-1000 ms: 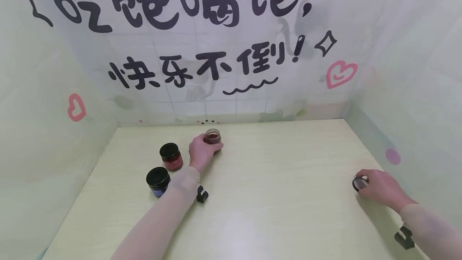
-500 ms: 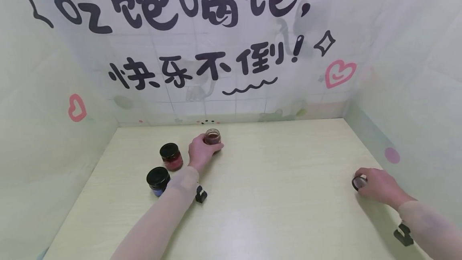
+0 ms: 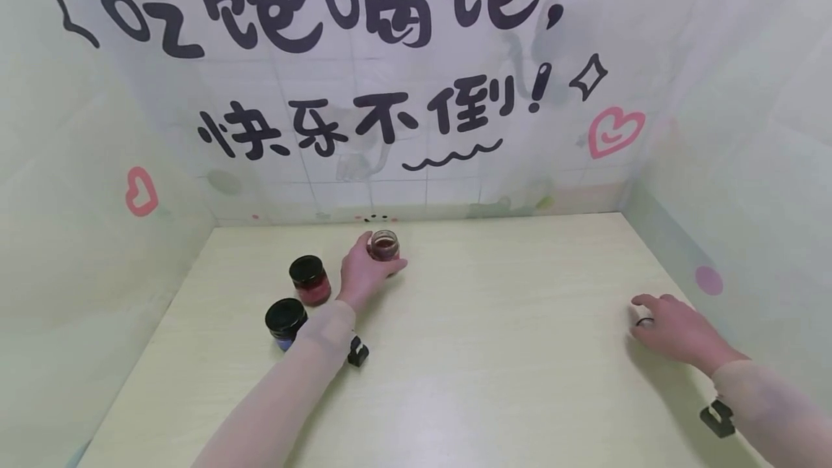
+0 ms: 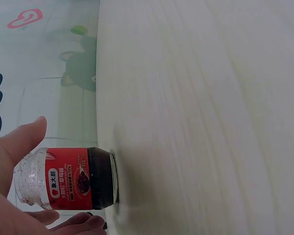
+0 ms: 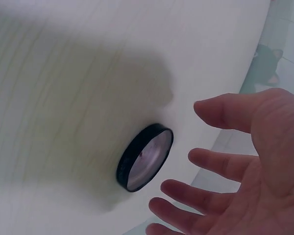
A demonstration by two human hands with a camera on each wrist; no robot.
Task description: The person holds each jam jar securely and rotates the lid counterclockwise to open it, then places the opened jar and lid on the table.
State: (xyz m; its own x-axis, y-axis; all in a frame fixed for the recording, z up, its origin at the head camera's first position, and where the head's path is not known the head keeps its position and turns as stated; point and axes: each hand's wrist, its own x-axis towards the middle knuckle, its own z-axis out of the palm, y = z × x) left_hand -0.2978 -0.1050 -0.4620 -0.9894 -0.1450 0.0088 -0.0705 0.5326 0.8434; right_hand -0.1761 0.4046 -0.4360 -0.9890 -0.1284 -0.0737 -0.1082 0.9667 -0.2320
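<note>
An uncapped glass jar of dark red jam [image 3: 385, 245] stands upright near the back of the table; its red label [image 4: 68, 178] faces the left wrist camera. My left hand [image 3: 364, 273] is around the jar with fingers and thumb spread wider than it, the thumb apart from the glass in the left wrist view. On the right side of the table a black-rimmed jar lid [image 5: 146, 157] lies with its pale inside up. Beside and partly over it is my right hand [image 3: 676, 331], fingers and thumb spread and holding nothing.
Two black-lidded jars stand left of my left forearm: one with red contents [image 3: 310, 282], and nearer a blue one [image 3: 286, 320], partly behind the sleeve. A printed curtain [image 3: 416, 193] closes off the table [image 3: 494, 338] at the back and both sides.
My right hand has let go of the lid and moved slightly left over it, fingers opened. My left hand's fingers and thumb have spread away from the jar, which keeps its place.
</note>
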